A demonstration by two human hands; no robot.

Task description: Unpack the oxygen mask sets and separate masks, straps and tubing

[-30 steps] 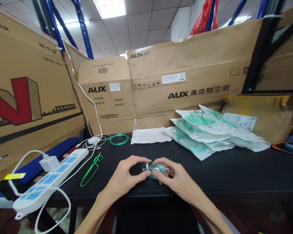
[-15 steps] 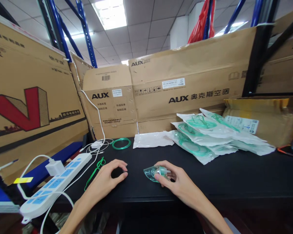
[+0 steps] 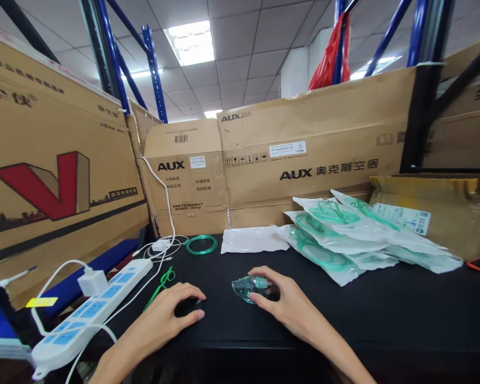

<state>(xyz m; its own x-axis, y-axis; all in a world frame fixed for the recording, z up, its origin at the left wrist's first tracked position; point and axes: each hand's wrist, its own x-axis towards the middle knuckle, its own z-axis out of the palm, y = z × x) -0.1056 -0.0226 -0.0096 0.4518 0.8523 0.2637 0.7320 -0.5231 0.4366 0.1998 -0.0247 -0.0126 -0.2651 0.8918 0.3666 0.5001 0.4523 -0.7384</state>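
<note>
My right hand [image 3: 275, 290] has its thumb and fingers around a small clear green breathing mask [image 3: 244, 288], held by its narrow end at the middle of the black table [image 3: 224, 325]. The mask's wide, cupped side points left. My left hand [image 3: 182, 305] rests at the table to the left, thumb and fingers curved apart, and I see nothing between them. Just behind the left wrist lies a green elastic strap [image 3: 167, 276]. Further back sit a coil of green tubing [image 3: 202, 245] and a flat white packet [image 3: 254, 239].
Several white packets with green tubing [image 3: 336, 234] are piled at the back right, by a cardboard box [image 3: 456, 213]. A white power strip [image 3: 100, 314] with cables runs along the left side. Large cardboard panels [image 3: 320, 133] wall off the back and left.
The view has tilted up a little, so the scene sits lower. My right hand still holds the mask, whose white connector no longer shows clearly. My left hand stays empty.
</note>
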